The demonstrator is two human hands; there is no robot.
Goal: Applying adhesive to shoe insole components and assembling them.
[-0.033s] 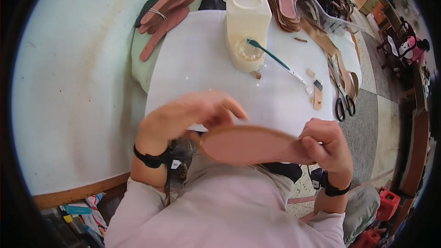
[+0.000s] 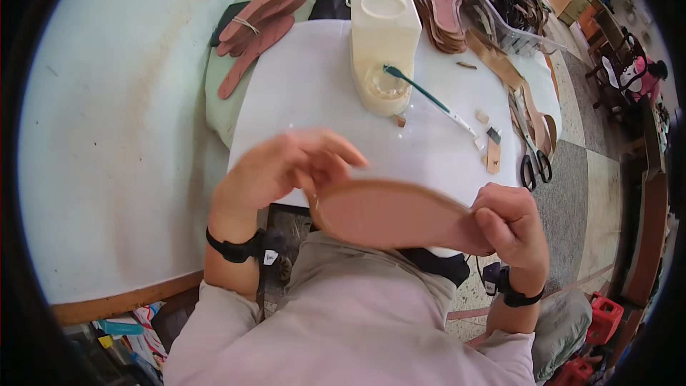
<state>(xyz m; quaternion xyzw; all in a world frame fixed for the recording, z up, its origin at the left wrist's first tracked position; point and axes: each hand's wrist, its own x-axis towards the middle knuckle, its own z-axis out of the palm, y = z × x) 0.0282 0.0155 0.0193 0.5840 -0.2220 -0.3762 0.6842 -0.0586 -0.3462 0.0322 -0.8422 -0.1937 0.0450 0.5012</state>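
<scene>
A pinkish-brown shoe insole (image 2: 389, 216) with a brown rim hangs in front of my body, over the table's near edge. Its narrow end is gripped in my right hand (image 2: 507, 223), thumb on top and fingers curled. At the wide end is my left hand (image 2: 296, 164), forefinger stretched out and the other fingers bent at the brown edging; blur partly hides the contact. Beyond the hands stands a cream plastic glue container (image 2: 386, 32), with a teal and white brush (image 2: 432, 96) leaning out of its front cup.
Bundled insoles (image 2: 264, 18) lie at far left, a stack of insoles (image 2: 446, 11) at far right. A clear basket (image 2: 500, 21) holds dark straps. Scissors (image 2: 532, 154) and a tan strip (image 2: 500, 61) lie along the white table's (image 2: 286, 93) right edge. A wall (image 2: 107, 136) rises at left.
The insole's wide end has risen and its face tilts more toward me. My left hand has shifted slightly up and left; my right hand keeps its grip.
</scene>
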